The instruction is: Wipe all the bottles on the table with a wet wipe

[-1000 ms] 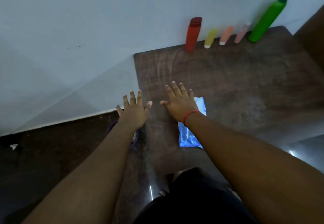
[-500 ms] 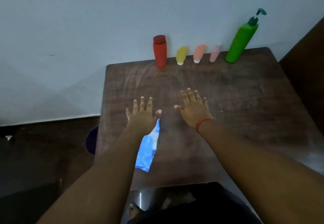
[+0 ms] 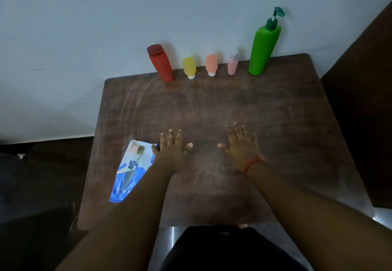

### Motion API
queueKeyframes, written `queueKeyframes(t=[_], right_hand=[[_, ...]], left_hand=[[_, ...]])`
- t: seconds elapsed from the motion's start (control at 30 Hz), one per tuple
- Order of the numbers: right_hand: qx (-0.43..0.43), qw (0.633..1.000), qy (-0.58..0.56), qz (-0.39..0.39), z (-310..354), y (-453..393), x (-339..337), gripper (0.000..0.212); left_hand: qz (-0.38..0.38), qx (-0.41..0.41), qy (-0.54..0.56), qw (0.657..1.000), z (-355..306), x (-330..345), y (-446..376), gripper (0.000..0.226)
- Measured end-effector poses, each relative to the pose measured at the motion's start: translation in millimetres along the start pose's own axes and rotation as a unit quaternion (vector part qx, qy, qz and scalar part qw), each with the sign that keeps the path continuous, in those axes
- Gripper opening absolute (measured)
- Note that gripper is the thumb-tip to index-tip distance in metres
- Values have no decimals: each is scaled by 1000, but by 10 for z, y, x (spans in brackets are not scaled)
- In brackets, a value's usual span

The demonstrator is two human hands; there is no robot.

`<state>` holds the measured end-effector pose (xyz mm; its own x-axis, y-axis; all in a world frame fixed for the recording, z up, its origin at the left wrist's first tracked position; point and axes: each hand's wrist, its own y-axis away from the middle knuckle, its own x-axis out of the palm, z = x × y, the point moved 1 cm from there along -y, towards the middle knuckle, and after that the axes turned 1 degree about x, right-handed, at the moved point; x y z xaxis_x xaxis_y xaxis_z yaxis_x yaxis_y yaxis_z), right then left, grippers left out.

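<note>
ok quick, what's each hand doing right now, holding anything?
Left hand: open, fingers spread, holding nothing.
Right hand: open, fingers spread, holding nothing.

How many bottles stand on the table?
5, in a row along the wall: red bottle leftmost, then yellow, orange, pink, green pump bottle rightmost. None seems hidden.

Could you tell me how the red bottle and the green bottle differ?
The red bottle has a flat screw cap; the green bottle has a pump top. The green one looks taller. The red bottle stands at the left end of the row, the green at the right. Both stand at the table's back edge by the wall, untouched.
</note>
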<state>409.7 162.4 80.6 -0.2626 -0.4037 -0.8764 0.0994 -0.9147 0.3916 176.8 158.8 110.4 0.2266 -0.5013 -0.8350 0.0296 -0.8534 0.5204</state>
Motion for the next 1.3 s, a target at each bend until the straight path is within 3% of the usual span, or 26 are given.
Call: queueKeyframes(t=[0.37,0.5,0.6,0.73,0.87,1.03,1.3], right_hand=[[-91,996,13,12,1278,-63,453,72],[-55,988,-136,42,2001,-116,691,52],[19,956,-277,93,2456,-234,882,48],[43,937,-337,85,2765,-413,1019,51],[35,932,-351,77,2884,-496,941,45],[40,925,-366,92,2885,-452,889,45],[25,962,-265,62,2388,-277,424,65]], left_hand=[[-30,-81,21,996,1058,129,213,71],[-16,-131,58,990,1628,181,257,72],[-6,-135,155,979,1816,151,239,72],[-17,-134,275,952,1907,89,91,70],[-45,-134,309,941,2033,39,-73,70],[-34,-119,277,953,2042,-18,-78,69],[-76,-41,47,995,1503,-338,60,71]])
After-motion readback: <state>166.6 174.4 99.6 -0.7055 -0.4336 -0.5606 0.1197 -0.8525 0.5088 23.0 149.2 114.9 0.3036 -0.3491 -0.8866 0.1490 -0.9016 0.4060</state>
